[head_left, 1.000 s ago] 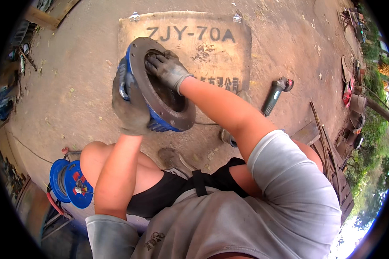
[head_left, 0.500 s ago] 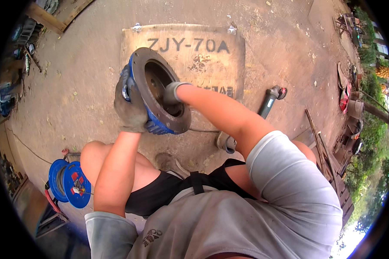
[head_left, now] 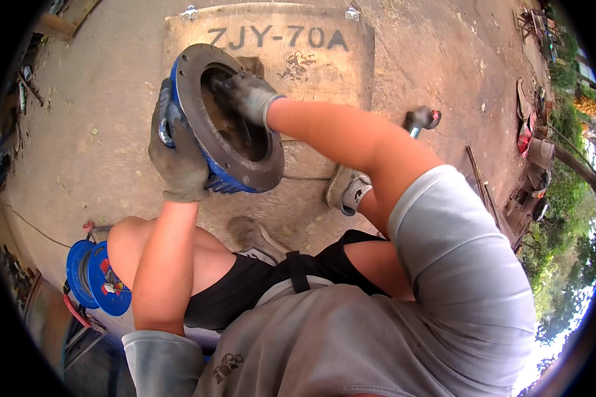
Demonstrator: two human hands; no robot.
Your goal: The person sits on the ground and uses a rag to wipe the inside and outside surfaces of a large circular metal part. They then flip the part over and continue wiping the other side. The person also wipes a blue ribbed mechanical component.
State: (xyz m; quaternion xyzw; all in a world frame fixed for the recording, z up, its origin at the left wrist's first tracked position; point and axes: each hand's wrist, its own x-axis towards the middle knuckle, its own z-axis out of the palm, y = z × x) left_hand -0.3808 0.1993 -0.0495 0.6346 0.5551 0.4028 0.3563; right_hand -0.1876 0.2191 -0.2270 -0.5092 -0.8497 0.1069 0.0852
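My left hand (head_left: 179,159), in a dark grey work glove, is closed on the outer side of a blue round metal housing (head_left: 195,112). The housing is held tilted above the ground. Its wide grey flange, pierced with bolt holes, faces up and to the right around a deep, dark cavity. My right hand (head_left: 248,96), gloved too, reaches into that cavity near the upper rim. Its fingers look bent, but blur and shadow hide their tips and anything they hold. A dark brown shape (head_left: 251,64) shows just beyond this hand; I cannot tell what it is.
Beneath the housing lies a stencilled wooden board (head_left: 311,66) on the concrete ground. An angle grinder (head_left: 420,119) rests to the right. A blue cable reel (head_left: 109,281) stands at the left beside my knee. A thin cord (head_left: 304,177) runs near my shoe (head_left: 341,188).
The housing and my left hand have moved slightly up and left in the view. My right hand has shifted from the cavity's lower right up toward its upper rim.
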